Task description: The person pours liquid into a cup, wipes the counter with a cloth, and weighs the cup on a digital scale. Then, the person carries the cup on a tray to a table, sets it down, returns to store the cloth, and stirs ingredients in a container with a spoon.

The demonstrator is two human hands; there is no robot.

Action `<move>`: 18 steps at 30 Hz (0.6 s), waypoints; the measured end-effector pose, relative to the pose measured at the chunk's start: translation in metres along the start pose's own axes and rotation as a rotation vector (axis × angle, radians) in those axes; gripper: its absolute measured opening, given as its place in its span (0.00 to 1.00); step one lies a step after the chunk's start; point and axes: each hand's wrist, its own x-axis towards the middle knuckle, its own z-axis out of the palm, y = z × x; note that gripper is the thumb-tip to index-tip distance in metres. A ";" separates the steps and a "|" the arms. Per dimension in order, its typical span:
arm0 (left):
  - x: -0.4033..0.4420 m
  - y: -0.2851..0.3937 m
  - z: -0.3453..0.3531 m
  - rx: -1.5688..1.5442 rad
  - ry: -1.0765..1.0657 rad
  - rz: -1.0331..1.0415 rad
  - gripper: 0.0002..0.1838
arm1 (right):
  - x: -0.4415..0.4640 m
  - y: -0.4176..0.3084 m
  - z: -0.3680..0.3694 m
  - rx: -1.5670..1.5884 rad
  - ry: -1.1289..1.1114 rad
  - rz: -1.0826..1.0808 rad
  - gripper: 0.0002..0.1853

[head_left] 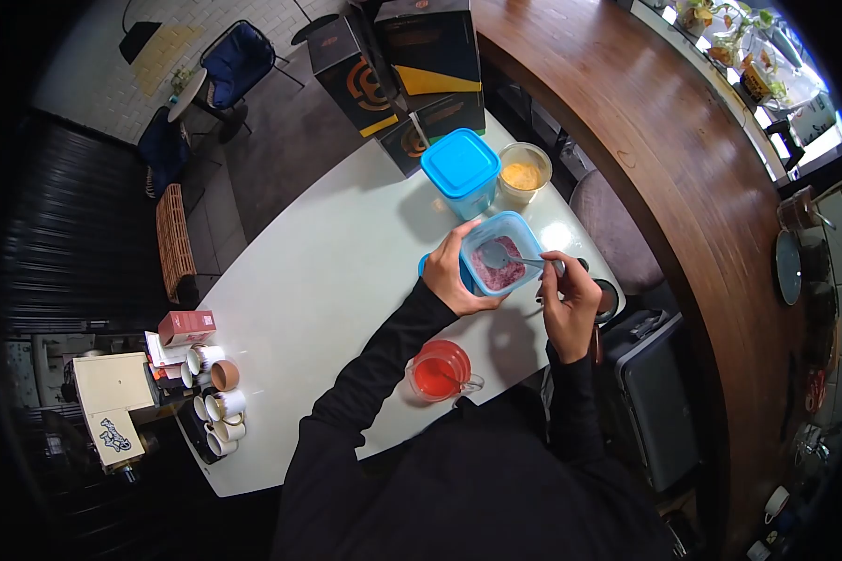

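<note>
My left hand (pixel 452 276) holds a blue-tinted square plastic container (pixel 505 227), tilted toward me, with pinkish-purple powder (pixel 501 271) inside. Pinched in my right hand (pixel 572 304) is the handle of a spoon (pixel 498 255), whose bowl rests in the powder. Part of a blue lid (pixel 425 265) shows behind my left hand. Beyond it stands another container with a blue lid (pixel 461 163), beside a clear round tub (pixel 524 174) of yellow contents. A glass cup of red liquid (pixel 438 374) sits on the white table nearer my body.
Black boxes (pixel 430 56) stand at the far end of the white table (pixel 318 280). Mugs (pixel 223 405) and a reddish box (pixel 186 327) are at its left end. A wooden counter (pixel 655 178) curves along the right, near a grey stool (pixel 613 229).
</note>
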 end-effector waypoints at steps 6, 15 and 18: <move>-0.012 0.002 -0.003 -0.034 -0.016 -0.014 0.54 | 0.001 -0.036 -0.014 -0.207 -0.115 -0.253 0.18; -0.020 0.000 -0.001 -0.065 0.040 0.049 0.52 | -0.013 -0.038 -0.012 -0.292 -0.211 -0.351 0.19; -0.021 0.008 0.002 -0.077 0.031 0.102 0.51 | -0.020 -0.041 -0.014 -0.342 -0.230 -0.332 0.15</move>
